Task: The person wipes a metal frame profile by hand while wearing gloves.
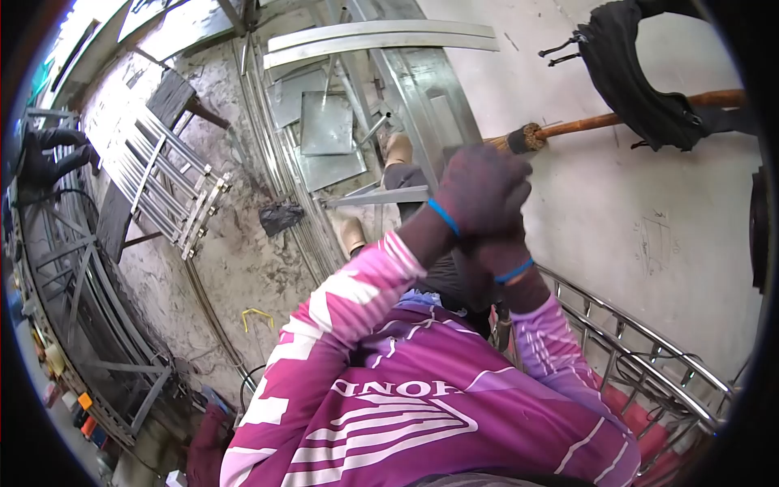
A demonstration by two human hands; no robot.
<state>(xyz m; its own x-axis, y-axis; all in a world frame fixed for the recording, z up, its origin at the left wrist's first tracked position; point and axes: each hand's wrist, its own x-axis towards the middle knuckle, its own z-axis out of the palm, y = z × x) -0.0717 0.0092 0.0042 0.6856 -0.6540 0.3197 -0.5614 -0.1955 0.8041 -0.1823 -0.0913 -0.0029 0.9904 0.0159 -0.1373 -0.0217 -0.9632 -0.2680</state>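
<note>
My two hands are clasped together in front of my chest, both in dark purple gloves with blue cuffs. My left hand [480, 188] lies on top, fingers curled, and wraps over my right hand [501, 250] beneath it. I see no object between them. Pink and white striped sleeves [357, 288] lead up to the hands. Below the hands, my feet in tan shoes [397, 148] stand on the steel sheets.
Flat steel sheets and tubes [326, 122] lie on the concrete floor ahead. A barred steel frame [170, 187] rests at the left. A curved stainless railing [633, 341] runs at the lower right. A broom [568, 127] and a black bag [641, 77] are at the upper right. Another person [49, 154] crouches far left.
</note>
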